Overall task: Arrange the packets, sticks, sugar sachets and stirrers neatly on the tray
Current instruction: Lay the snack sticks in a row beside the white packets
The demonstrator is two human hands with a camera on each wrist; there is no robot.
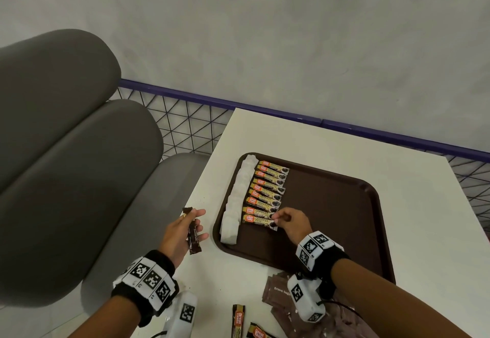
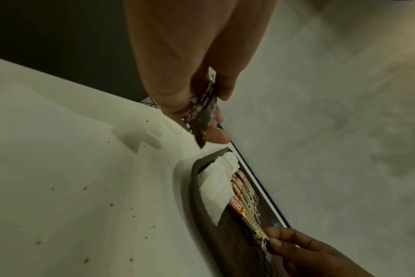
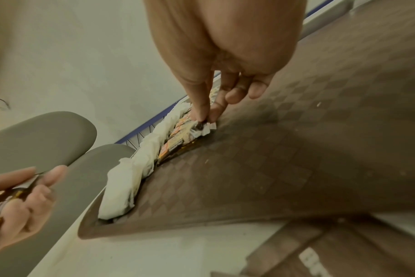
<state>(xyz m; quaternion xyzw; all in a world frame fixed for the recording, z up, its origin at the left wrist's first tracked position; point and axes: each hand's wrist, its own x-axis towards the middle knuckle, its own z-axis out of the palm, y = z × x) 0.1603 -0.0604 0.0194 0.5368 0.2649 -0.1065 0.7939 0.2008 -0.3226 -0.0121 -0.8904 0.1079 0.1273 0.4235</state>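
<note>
A brown tray (image 1: 331, 205) lies on the white table. Along its left side runs a column of white sachets (image 1: 236, 200), and beside them a row of several gold-and-orange coffee sticks (image 1: 267, 192). My right hand (image 1: 281, 219) pinches the right end of the nearest coffee stick (image 1: 261, 221) in that row, thumb and forefinger on its white tip (image 3: 205, 127). My left hand (image 1: 185, 229) hovers left of the tray over the table edge and holds a few dark brown coffee sticks (image 1: 193, 234) (image 2: 201, 116) between thumb and fingers.
Brown sugar sachets (image 1: 278, 290) lie heaped on the table near the tray's front edge, under my right wrist. Two more coffee sticks (image 1: 238, 320) lie at the table's front. A grey padded bench (image 1: 79, 152) stands left; a wire fence with a blue rail (image 1: 201, 125) runs behind.
</note>
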